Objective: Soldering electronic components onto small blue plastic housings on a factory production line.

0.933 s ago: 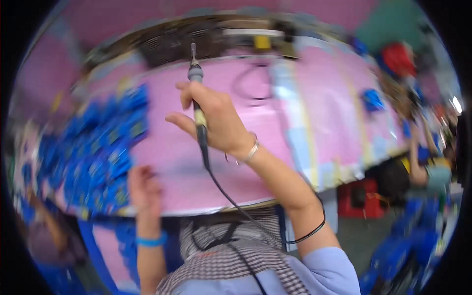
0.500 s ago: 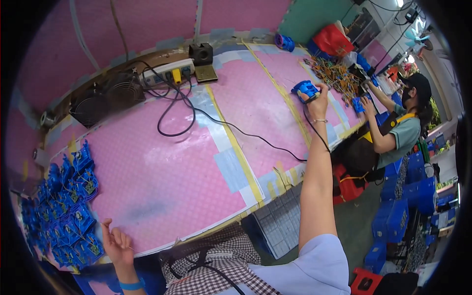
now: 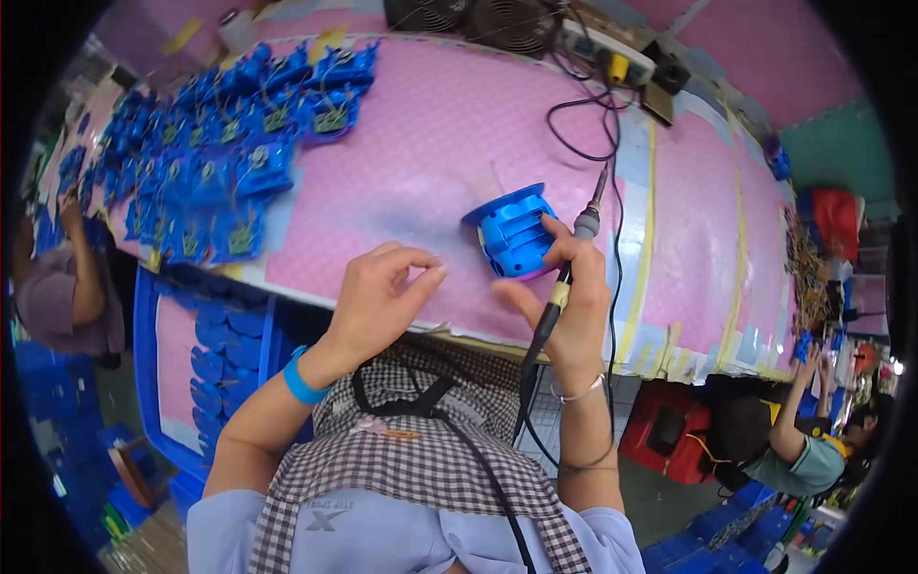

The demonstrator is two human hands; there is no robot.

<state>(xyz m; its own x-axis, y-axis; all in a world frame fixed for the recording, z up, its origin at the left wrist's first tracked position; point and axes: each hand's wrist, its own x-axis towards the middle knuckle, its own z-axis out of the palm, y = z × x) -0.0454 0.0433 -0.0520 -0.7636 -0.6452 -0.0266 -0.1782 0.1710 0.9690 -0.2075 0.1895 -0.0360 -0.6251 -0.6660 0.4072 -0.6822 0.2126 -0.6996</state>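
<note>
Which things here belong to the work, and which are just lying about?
Likely in use:
soldering iron, in the right hand
blue casing, by that hand's fingers
blue parts, in rows at left

Seemingly lying about:
red bag, far right
heap of thin pieces, nearby

One soldering iron (image 3: 587, 224), one blue housing (image 3: 514, 237) beside it — two black fans (image 3: 512, 24), one yellow plug (image 3: 619, 67).

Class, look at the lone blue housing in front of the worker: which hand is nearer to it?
Right. The right hand, holding a soldering iron, is at the right side of the blue housing; the left hand is apart, lower and to its left.
</note>
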